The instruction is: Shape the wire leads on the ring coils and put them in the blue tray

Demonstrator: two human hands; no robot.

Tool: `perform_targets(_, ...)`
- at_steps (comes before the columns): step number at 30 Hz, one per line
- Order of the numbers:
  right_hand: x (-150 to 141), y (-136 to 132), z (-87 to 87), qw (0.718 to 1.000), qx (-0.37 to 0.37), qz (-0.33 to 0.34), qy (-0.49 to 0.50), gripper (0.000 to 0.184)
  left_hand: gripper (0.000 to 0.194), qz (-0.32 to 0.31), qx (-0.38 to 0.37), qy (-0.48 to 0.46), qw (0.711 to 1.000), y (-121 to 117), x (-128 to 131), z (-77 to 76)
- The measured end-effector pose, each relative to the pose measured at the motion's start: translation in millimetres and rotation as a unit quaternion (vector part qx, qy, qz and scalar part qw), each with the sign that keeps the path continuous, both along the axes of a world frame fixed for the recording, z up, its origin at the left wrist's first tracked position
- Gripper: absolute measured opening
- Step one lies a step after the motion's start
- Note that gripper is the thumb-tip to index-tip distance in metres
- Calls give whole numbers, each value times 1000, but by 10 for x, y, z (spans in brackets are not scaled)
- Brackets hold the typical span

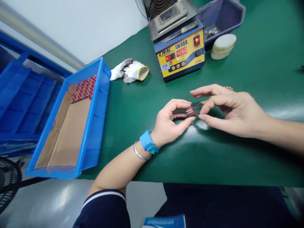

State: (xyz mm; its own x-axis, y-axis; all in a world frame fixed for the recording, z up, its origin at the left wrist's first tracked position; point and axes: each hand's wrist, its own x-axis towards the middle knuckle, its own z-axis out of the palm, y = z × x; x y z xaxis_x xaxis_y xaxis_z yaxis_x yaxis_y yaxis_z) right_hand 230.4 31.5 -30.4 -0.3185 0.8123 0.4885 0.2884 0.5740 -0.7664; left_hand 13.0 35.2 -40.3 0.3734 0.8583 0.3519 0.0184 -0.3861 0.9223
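A small coil [190, 111] wound with red wire is pinched between the thumb and fingers of my left hand [169, 120], over the green table. Thin red wire leads [198, 106] stick out from its right side. My right hand [229, 109] is just to the right, with its thumb and a bent finger closed around the end of one lead. Its index finger stretches forward above the wires. The fingertips partly cover the coil and the lead ends.
To the left stands a blue bin [91, 126] lined with cardboard, holding many red coils [84, 88]. White gloves [130, 70] lie beside it. A CM558 heating unit [180, 53] reads 426.0, with a knife-like tool on top. Behind are a round white block [223, 47] and a purple-grey bin [228, 15].
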Motion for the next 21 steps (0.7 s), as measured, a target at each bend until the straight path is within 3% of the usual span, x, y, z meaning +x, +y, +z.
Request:
perform_targets(8,32,-21,87,986,148,-10,-70,10,36,-14,-55,-16,998,-9,6,13)
perform_targets(14,38,-11,123,991,104,-32,-76,9,41,-20,-108,-20,994,1,8,5)
perform_targets(21,64,41,71,992,113,-16,-58,13,36,-26,-107,-19,994,10,-11,-18)
